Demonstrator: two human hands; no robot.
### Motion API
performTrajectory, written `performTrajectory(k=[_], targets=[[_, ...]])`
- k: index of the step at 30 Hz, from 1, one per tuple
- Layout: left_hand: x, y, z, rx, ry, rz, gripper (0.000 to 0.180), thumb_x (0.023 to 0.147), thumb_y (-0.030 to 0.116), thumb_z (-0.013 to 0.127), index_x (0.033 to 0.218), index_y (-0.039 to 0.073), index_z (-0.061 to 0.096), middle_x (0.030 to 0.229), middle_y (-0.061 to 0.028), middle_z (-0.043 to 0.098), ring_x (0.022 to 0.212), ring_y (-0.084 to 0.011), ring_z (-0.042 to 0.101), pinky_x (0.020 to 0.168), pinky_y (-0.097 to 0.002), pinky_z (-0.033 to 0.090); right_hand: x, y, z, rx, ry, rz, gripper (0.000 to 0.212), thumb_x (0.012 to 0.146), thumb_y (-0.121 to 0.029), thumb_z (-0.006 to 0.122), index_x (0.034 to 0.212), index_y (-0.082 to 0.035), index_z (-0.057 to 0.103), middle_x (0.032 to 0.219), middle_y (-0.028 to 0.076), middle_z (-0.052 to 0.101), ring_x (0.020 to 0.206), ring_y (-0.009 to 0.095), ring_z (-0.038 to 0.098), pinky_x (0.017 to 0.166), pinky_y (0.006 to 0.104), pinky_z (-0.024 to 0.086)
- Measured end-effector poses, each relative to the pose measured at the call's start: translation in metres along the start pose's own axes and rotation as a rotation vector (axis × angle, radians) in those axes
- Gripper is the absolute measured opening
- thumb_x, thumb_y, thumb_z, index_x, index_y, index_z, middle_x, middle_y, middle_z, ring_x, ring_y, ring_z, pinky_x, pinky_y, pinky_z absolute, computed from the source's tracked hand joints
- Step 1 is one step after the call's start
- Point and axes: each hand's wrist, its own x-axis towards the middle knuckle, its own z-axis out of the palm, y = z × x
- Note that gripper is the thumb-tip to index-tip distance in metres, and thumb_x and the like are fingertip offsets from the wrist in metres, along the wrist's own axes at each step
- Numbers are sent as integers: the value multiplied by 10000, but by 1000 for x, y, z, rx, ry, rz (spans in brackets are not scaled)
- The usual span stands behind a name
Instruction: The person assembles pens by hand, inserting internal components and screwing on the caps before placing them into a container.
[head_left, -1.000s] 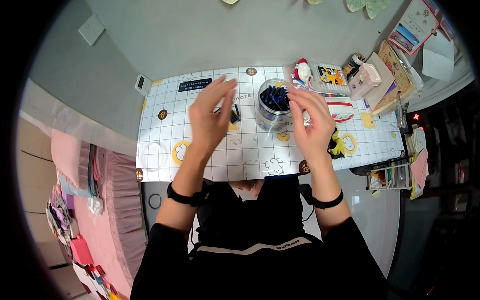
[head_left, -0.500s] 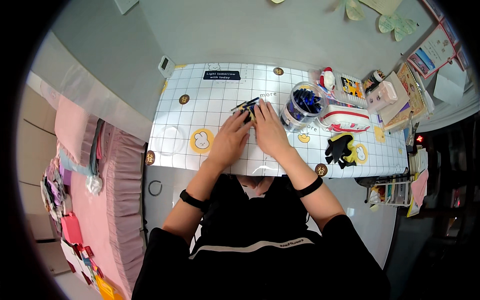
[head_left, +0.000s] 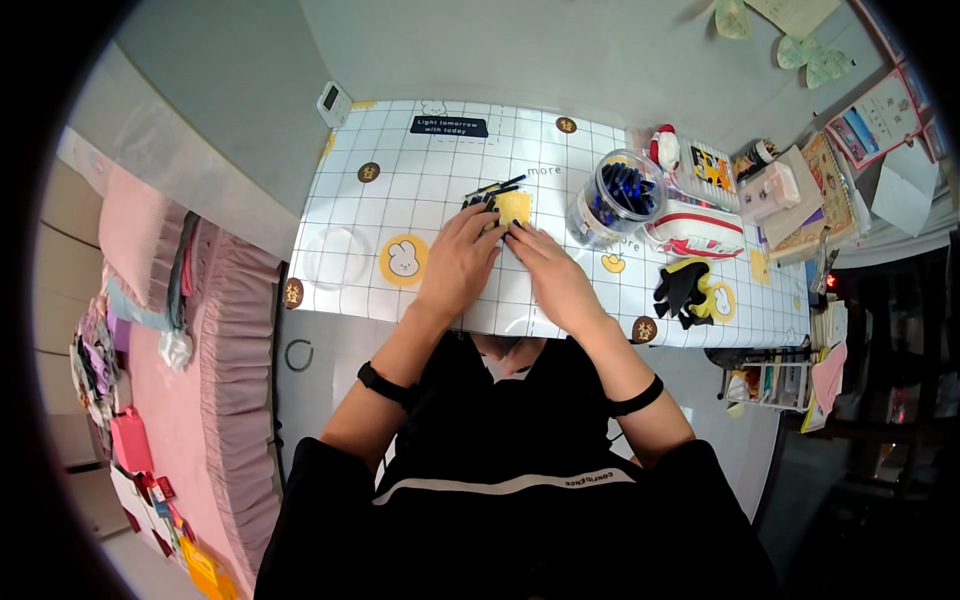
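Several small dark blue tubes (head_left: 490,188), which look like ink cartridges, lie loosely heaped on the white gridded tabletop (head_left: 560,215). My left hand (head_left: 463,262) rests palm down at the near side of the heap, its outstretched fingers covering part of it. Beside it, my right hand (head_left: 553,275) lies flat with extended fingers, the fingertips at one dark piece near a yellow printed square (head_left: 514,207). Neither hand visibly grips anything. Right of the heap, a clear plastic jar (head_left: 598,225) stands without its lid, holding many more such tubes. A clear round lid (head_left: 337,258) lies at the left.
Black and yellow gloves (head_left: 684,292) lie at the front right. Behind them are a white and red pencil case (head_left: 700,232), a pale pink box (head_left: 767,192) and notebooks (head_left: 825,190). A small white digital clock (head_left: 333,104) hangs by the back left corner.
My right hand has drawn back toward me and away from the heap, uncovering the yellow square. My left hand stays at the tubes. The whole view has shifted slightly.
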Motion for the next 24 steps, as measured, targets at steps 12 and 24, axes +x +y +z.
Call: performTrajectory(k=[12,24], targets=[[-5,-1,-1,19,59,4,113,624,45,577,736,41,588,835,-50,540,853,-216,481,727,-307,399,-7,-4,-2,193,262,92,186,659,-10,561,842,6,535,998,101,515,882,260,488,744,305,405],[-8,3,-8,56,70,-22,109,603,22,579,708,47,561,720,-42,553,702,-222,488,630,-307,405,-3,-2,3,99,355,51,163,633,-8,578,794,-13,555,944,83,513,852,258,470,714,318,402]])
